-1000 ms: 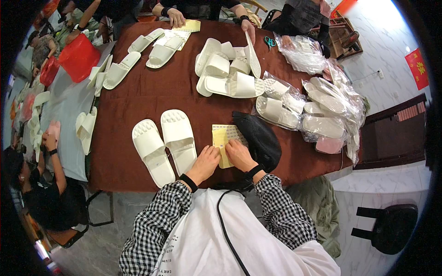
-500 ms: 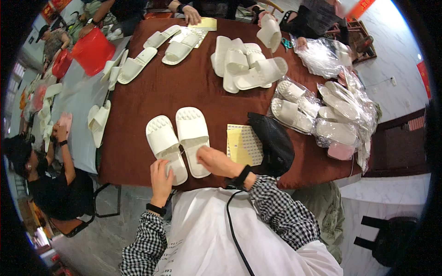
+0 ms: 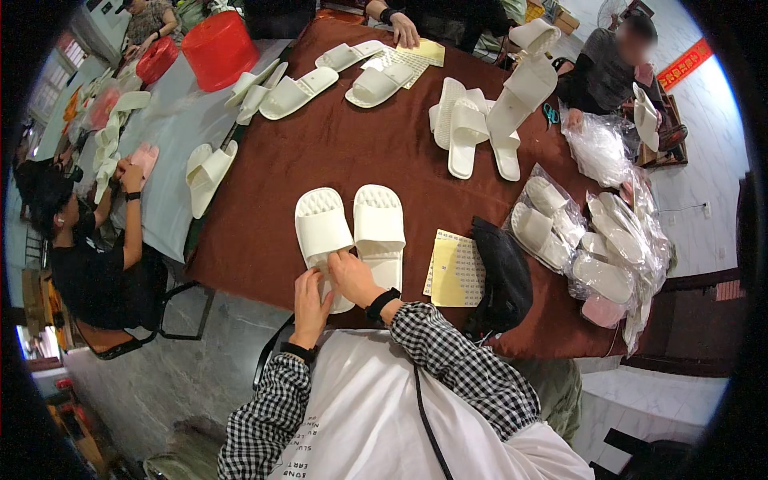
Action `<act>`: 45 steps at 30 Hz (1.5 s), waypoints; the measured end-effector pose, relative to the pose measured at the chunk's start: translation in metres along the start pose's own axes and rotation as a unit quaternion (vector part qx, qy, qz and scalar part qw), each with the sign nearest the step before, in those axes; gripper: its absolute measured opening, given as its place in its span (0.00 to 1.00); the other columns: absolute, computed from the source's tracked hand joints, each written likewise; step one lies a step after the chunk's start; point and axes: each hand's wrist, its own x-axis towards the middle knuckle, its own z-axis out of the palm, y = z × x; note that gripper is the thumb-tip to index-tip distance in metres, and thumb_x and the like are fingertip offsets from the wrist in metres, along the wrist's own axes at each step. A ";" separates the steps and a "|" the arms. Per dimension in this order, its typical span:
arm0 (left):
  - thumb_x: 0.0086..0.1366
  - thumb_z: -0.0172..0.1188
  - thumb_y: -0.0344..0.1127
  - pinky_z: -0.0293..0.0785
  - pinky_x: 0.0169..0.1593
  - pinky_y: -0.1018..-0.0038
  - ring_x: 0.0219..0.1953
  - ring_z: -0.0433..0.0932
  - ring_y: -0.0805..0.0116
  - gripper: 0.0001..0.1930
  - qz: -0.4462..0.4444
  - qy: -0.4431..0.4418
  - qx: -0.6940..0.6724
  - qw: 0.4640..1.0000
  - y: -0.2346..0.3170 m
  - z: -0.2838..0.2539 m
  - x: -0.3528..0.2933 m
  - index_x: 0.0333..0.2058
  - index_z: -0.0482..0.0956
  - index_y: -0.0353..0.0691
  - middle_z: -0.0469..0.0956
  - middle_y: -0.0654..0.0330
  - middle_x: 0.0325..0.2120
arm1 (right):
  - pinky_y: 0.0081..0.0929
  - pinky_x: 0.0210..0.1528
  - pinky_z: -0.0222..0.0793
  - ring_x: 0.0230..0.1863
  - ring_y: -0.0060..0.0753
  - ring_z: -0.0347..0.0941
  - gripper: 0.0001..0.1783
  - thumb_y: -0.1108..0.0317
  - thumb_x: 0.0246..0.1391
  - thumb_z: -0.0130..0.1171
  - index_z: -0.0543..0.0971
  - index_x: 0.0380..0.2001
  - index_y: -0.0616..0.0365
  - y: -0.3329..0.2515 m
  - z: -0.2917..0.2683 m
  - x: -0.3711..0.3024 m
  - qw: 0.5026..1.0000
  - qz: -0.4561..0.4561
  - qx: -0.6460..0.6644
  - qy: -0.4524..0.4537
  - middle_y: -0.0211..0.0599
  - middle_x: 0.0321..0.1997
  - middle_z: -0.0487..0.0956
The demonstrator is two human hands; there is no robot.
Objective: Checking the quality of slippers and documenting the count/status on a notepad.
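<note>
Two white slippers lie side by side before me on the brown cloth, toes pointing away. On the left slipper (image 3: 324, 220), my left hand (image 3: 308, 310) curls over the outer edge near the heel, its fingers and thumb gripping it. My right hand (image 3: 352, 278) reaches across to the same slipper, just below its strap. Its fingers are pinched together against the footbed; whatever is between them is hidden or too small to name. Nothing touches the right slipper (image 3: 378, 224). To its right are sticker sheets (image 3: 456, 272), yellow and white, beside a black pouch (image 3: 502, 276).
More white slippers (image 3: 466, 136) stand stacked at the far right, one raised there. Bagged slippers (image 3: 608, 264) heap at the right edge, near teal scissors (image 3: 550, 114). Co-workers sit left and across; a far hand (image 3: 405, 30) rests by another sticker sheet (image 3: 420, 54). A red tub (image 3: 220, 52) stands left.
My right hand has moved left, from the right slipper to the left one, beside my left hand. The view has shifted, and slippers at the far right have been lifted or rearranged.
</note>
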 end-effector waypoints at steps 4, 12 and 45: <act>0.55 0.67 0.24 0.64 0.63 0.58 0.60 0.65 0.44 0.27 0.007 0.001 -0.002 1.000 0.001 -0.002 0.001 0.53 0.69 0.32 0.67 0.45 0.57 | 0.42 0.37 0.77 0.42 0.53 0.76 0.13 0.73 0.49 0.59 0.71 0.38 0.63 -0.002 0.000 0.001 0.999 0.024 -0.026 -0.023 0.50 0.39 0.75; 0.58 0.64 0.26 0.65 0.62 0.57 0.60 0.65 0.44 0.25 0.027 -0.017 0.023 0.999 0.002 -0.005 0.000 0.55 0.71 0.34 0.66 0.46 0.57 | 0.45 0.37 0.75 0.39 0.55 0.76 0.10 0.72 0.50 0.59 0.72 0.36 0.61 -0.005 0.009 -0.001 0.998 0.061 0.000 0.024 0.50 0.37 0.75; 0.58 0.60 0.31 0.69 0.60 0.60 0.58 0.69 0.49 0.26 0.107 0.013 0.153 0.982 0.001 0.002 -0.005 0.56 0.71 0.34 0.68 0.48 0.55 | 0.49 0.41 0.70 0.39 0.58 0.75 0.08 0.67 0.58 0.55 0.74 0.37 0.59 0.008 0.012 -0.006 0.989 0.112 0.078 0.058 0.51 0.37 0.78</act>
